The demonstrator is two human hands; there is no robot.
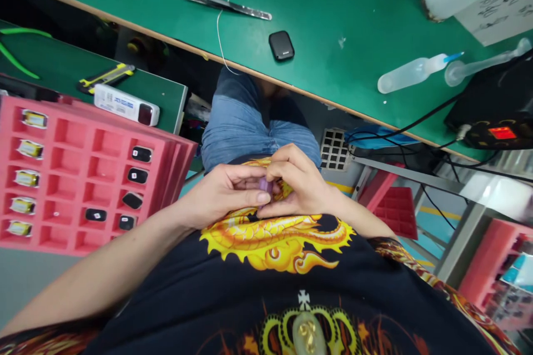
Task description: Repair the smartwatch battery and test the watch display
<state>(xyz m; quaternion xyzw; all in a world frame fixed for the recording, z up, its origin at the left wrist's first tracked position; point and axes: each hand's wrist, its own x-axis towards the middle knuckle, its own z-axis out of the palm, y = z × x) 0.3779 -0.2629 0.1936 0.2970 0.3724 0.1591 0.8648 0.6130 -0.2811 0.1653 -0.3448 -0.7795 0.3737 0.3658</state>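
Close to my belly, over my lap, my left hand [227, 191] and my right hand [300, 183] meet. Between them is a small purple translucent piece [265, 184], mostly covered by fingers, so its kind does not show. The left thumb and fingers pinch it from one side. Curled right fingers and thumb close around its other side. On the green table ahead lie a small black rounded-square device [281, 45] and metal tweezers [225, 4], with a thin white cord [220, 33] passing by the tweezers.
To the left stand stacked pink foam trays [89, 177] holding yellow and black parts, beside a yellow cutter [106, 77] and a white box-like item [126, 104]. At right are a squeeze bottle [408, 73], a black unit with a red display [499, 132], and cables.
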